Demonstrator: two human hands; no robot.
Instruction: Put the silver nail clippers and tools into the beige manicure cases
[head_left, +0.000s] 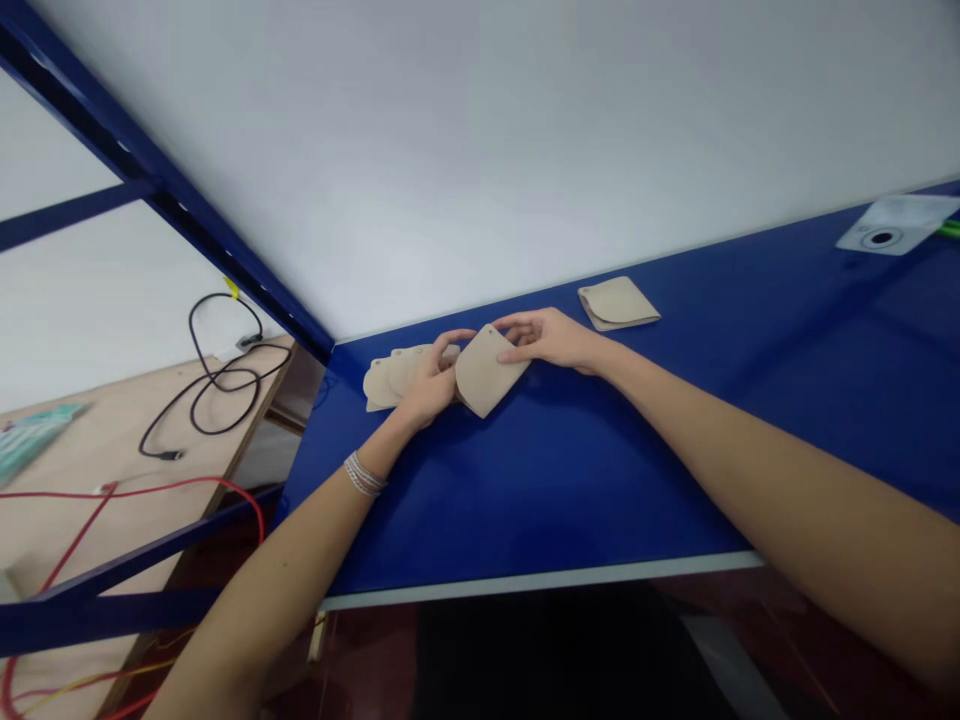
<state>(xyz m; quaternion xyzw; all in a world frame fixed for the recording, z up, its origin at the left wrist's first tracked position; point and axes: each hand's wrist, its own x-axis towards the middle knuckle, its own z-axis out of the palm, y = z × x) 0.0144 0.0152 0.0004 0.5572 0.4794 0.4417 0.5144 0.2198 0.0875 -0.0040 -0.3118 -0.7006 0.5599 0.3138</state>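
Left hand (429,382) curled closed on the edge of a tan leather piece (489,372), right hand (547,338) half open with fingertips at its upper corner, both over the blue desk (637,480) (a fanned row of matching pieces (390,376) just beside the left hand, a folded piece (616,303) off to the right).

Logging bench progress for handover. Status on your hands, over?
Left hand and right hand holding a beige cut piece. Overlapping beige pieces under left hand. Folded beige piece beyond right hand, on the blue tabletop.
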